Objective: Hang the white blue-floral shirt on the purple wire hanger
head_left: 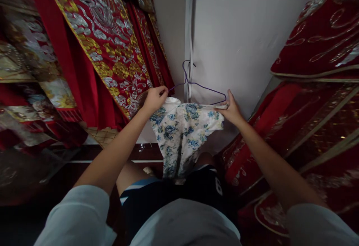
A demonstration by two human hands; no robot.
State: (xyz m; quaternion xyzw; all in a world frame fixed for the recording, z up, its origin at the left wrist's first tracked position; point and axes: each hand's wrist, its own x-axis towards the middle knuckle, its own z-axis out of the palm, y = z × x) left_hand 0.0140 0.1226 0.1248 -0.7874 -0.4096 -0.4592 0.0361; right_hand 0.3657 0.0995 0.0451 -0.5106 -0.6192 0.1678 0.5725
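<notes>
A purple wire hanger (206, 86) hangs by its hook in front of the pale wall. Below it is a white garment with blue flowers (179, 134), its upper edge stretched sideways between my hands. My left hand (156, 98) pinches near the hanger's left end, at the white upper corner of the garment; the hanger's tip there is hidden by the fingers. My right hand (231, 110) grips the garment's upper right edge, thumb raised beside the hanger's right corner. The right arm of the hanger shows bare above the cloth.
Red embroidered cloth (112, 44) with gold and silver patterns hangs on the left. More dark red decorated fabric (316, 62) stands on the right. A pale cable (191, 29) runs down the wall (230, 25) behind the hanger.
</notes>
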